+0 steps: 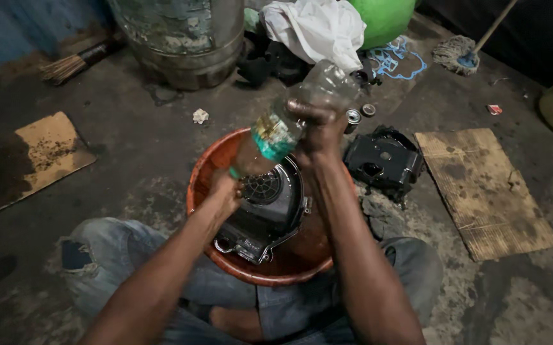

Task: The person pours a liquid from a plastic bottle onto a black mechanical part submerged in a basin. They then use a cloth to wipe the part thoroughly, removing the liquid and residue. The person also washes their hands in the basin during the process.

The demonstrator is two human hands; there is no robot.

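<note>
Kneeling or sitting on a dark concrete floor [129,128], the person works over a round orange-red basin [207,167] set between the knees

Right hand [318,131]: closed round a clear plastic bottle [289,121] with a green label. Bottle tilted, neck down and to the left, base up toward the far side, held above the far rim of the basin

Left hand [225,190]: at the neck end of the bottle, just above a black machine housing [270,207]. Fingers curled; whether they grip the neck or the housing cannot be told, motion blur

Housing: lies inside the basin, near its middle, round vented grille facing up. Reddish-brown liquid shows on the basin bottom at the near right side

Floor, right of basin: second black housing part [385,160], just beside the rim. Beyond it a flat wooden board [484,191]. Two small metal caps [359,114] lie near the bottle base

Floor, left: piece of cardboard [40,156], stained dark. Hand broom [75,62] at the far left corner

Far edge: large metal drum [180,38], white cloth [315,25], green round object [385,19], blue gasket outline [398,61], mop [462,54]
</note>
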